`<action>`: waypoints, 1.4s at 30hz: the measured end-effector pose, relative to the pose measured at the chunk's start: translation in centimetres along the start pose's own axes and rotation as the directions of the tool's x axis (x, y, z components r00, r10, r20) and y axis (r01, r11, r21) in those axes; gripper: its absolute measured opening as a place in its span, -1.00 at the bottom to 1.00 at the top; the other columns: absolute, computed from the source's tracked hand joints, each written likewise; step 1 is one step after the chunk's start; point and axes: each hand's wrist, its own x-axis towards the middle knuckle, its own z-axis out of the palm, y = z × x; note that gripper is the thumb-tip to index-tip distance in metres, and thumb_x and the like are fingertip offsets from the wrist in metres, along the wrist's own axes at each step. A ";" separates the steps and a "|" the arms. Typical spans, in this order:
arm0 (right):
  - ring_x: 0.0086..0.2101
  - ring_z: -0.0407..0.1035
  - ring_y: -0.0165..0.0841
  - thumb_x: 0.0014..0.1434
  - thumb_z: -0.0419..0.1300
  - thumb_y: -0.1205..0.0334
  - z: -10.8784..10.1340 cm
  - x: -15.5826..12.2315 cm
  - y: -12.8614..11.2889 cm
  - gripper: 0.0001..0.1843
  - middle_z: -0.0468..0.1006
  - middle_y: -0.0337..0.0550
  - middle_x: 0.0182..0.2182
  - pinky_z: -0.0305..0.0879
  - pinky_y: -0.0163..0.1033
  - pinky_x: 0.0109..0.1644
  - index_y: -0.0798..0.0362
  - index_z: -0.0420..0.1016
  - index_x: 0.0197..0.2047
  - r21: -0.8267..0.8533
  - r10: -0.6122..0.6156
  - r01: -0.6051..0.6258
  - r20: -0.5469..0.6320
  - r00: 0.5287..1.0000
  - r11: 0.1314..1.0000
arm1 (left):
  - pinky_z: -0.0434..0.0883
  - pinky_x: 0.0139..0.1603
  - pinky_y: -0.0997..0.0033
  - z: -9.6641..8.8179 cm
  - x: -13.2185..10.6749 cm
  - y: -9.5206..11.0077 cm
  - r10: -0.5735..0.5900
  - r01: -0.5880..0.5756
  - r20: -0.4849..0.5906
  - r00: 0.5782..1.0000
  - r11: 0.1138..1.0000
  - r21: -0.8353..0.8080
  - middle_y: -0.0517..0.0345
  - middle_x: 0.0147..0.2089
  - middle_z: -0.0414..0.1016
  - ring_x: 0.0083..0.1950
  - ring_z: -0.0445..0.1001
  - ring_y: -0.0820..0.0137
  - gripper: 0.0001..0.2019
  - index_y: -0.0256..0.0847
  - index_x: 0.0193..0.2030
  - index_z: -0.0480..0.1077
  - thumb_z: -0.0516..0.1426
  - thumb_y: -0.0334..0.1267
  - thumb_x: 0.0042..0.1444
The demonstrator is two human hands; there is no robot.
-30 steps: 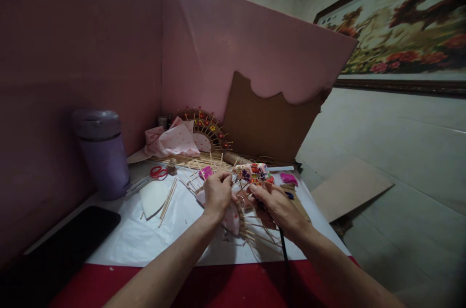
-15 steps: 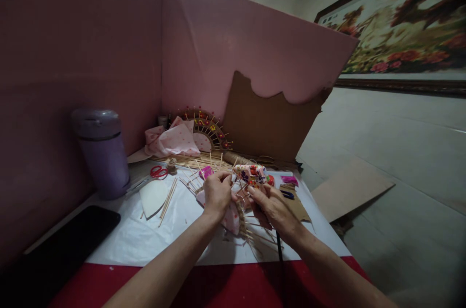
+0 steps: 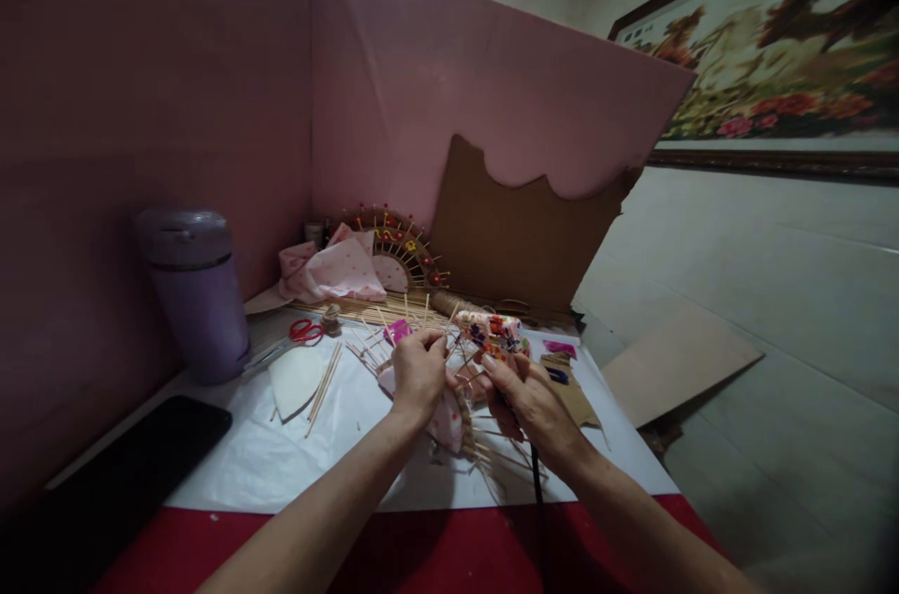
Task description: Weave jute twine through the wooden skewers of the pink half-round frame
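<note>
My left hand point(image 3: 420, 374) is closed, its fingertips pinched at a thin wooden stick point(image 3: 451, 320); the exact grip is hard to make out. Wrapped in my right hand point(image 3: 523, 393) is a floral-patterned corded tool that looks like a glue gun point(image 3: 495, 332), with a black cord point(image 3: 537, 472) hanging below. Under both hands lies a half-round piece with pink dotted fabric point(image 3: 448, 421), a braided twine edge and several sticks radiating outward. Part of it is hidden by my hands.
Left of my hands are a white rounded cutout point(image 3: 299, 381), loose sticks point(image 3: 324, 391), red-handled scissors point(image 3: 307, 332), a purple tumbler point(image 3: 197, 299) and a black phone point(image 3: 151, 449). Behind stand a decorated half-round piece point(image 3: 414, 247), pink dotted cloth point(image 3: 337, 264) and cardboard point(image 3: 520, 243).
My right hand and the floral tool have shifted slightly right, and the hand has turned a little. My left hand stays almost in place.
</note>
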 end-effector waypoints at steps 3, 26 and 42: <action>-0.75 -0.06 -0.58 0.09 0.08 -0.16 0.0 0.0 0.0 -0.56 0.13 -0.44 -0.74 -0.14 -0.41 -0.71 0.04 0.16 -0.51 0.005 0.011 -0.011 0.016 1.000 1.000 | 0.13 -0.72 0.53 0.0 -0.1 0.2 -0.002 0.002 0.003 1.000 1.000 0.001 0.31 -0.81 0.26 -0.80 0.22 0.50 -0.81 -0.22 -0.54 0.41 0.05 -0.27 0.00; -0.77 -0.06 -0.60 0.03 0.13 -0.18 -0.2 -0.1 -0.9 -0.55 0.12 -0.43 -0.76 -0.18 -0.44 -0.74 0.06 0.19 -0.52 0.021 0.095 -0.095 -0.008 0.995 0.995 | 0.08 -0.76 0.53 0.0 -0.1 0.3 -0.021 0.021 0.020 1.000 1.000 -0.016 0.34 -0.80 0.24 -0.82 0.17 0.52 -0.80 -0.20 -0.57 0.34 0.05 -0.25 0.02; -0.76 -0.08 -0.60 0.10 0.07 -0.14 -0.1 0.2 -0.1 -0.58 0.10 -0.44 -0.74 -0.14 -0.47 -0.75 0.05 0.20 -0.49 0.040 0.083 -0.084 0.045 0.996 0.996 | 0.11 -0.74 0.54 -0.1 -0.1 0.4 -0.006 0.006 0.009 1.000 1.000 0.009 0.31 -0.80 0.26 -0.81 0.18 0.52 -0.78 -0.24 -0.52 0.42 0.05 -0.22 0.03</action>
